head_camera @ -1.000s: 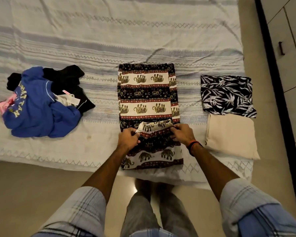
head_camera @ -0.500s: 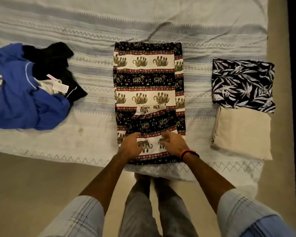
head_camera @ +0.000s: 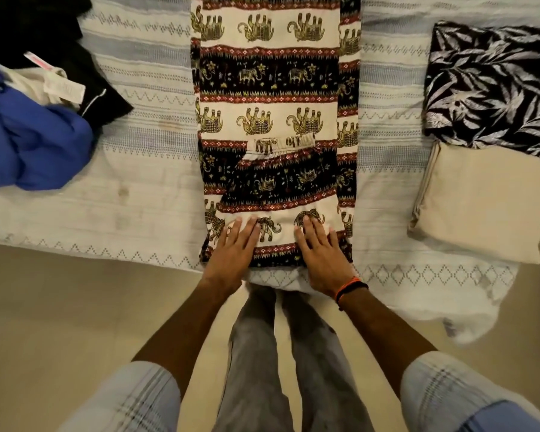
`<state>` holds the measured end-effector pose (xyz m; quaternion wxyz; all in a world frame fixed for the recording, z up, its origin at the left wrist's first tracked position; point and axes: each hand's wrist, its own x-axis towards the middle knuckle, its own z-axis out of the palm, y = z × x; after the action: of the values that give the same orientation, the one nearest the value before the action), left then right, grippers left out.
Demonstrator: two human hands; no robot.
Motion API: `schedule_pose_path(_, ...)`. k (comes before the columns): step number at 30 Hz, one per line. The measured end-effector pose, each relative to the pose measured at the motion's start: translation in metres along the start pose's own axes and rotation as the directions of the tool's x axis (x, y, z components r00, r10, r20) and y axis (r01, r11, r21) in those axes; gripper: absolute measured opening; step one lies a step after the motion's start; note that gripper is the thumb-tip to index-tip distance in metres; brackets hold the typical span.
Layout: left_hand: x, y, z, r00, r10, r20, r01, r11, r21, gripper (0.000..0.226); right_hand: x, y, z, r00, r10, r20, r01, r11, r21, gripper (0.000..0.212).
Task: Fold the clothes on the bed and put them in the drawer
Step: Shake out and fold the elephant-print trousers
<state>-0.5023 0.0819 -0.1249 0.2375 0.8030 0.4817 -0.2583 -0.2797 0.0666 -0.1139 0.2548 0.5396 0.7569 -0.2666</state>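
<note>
The elephant-print trousers (head_camera: 272, 88) lie lengthwise on the bed in a long strip, with a small flap folded over their near part. My left hand (head_camera: 231, 254) lies flat with straight fingers on the near end of the strip. My right hand (head_camera: 321, 254), with an orange and black wristband, presses flat beside it. A folded black leaf-print garment (head_camera: 493, 85) and a folded cream garment (head_camera: 480, 201) lie to the right. An unfolded pile at the left holds a blue sweatshirt (head_camera: 28, 141) and a black garment (head_camera: 75, 57).
The bed is covered by a white and grey striped bedspread (head_camera: 144, 169), whose near edge hangs over a beige floor (head_camera: 60, 307). My legs stand against the bed edge. A dark strip shows at the far right edge.
Both hands let go of the flap they pinched, slid toward me and now lie flat on the near end of the trousers. The camera moved closer to the bed.
</note>
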Motion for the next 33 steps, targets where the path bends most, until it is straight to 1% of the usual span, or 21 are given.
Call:
schedule_pose_path(3,0.002,-0.003,0.006,0.999,0.001,-0.039,0.000,0.999,0.037,0.102,0.003,-0.001,0.000,0.999,0.018,-0.030,-0.019,0.999,-0.033,0.067)
schedule_pose_path(8,-0.002,-0.003,-0.008,1.000,-0.013,0.007,0.012,0.996,0.090,0.099,-0.002,0.007,-0.012,0.999,0.013,-0.045,-0.016,0.998,-0.053,0.063)
schedule_pose_path(11,-0.016,-0.001,-0.037,0.999,-0.011,0.043,0.008,0.997,0.077,0.086,-0.016,0.007,-0.033,0.998,0.006,-0.064,-0.008,1.000,-0.017,0.058)
schedule_pose_path(15,-0.039,0.006,-0.077,0.999,-0.015,0.041,0.012,0.997,0.078,0.062,-0.040,0.004,-0.063,0.998,0.032,-0.049,-0.031,0.999,0.030,0.037)
schedule_pose_path(17,-0.053,0.010,-0.091,0.998,-0.029,0.057,0.023,0.995,0.100,0.052,-0.056,0.001,-0.077,0.998,0.051,-0.031,-0.050,0.998,0.030,0.032)
schedule_pose_path(22,-0.088,0.020,-0.115,0.996,-0.035,0.082,0.023,0.990,0.136,0.039,-0.098,-0.003,-0.110,0.998,0.059,-0.001,-0.058,0.994,0.094,0.035)
schedule_pose_path(26,-0.108,0.028,-0.126,0.997,-0.064,0.046,0.058,0.991,0.123,0.041,-0.120,0.002,-0.123,0.998,0.054,0.016,-0.056,0.988,0.147,0.035)
schedule_pose_path(28,-0.112,0.030,-0.134,0.996,-0.084,0.024,0.081,0.993,0.086,0.046,-0.125,0.005,-0.131,0.998,0.055,0.005,-0.055,0.982,0.179,0.035)
schedule_pose_path(30,-0.115,0.030,-0.143,0.993,-0.114,-0.024,0.115,0.991,0.062,0.048,-0.130,0.008,-0.142,0.998,0.055,-0.037,-0.047,0.978,0.201,0.036)
schedule_pose_path(33,-0.112,0.027,-0.158,0.982,-0.164,-0.093,0.167,0.986,0.022,0.038,-0.128,0.015,-0.155,0.992,0.061,-0.109,-0.034,0.971,0.238,0.035)
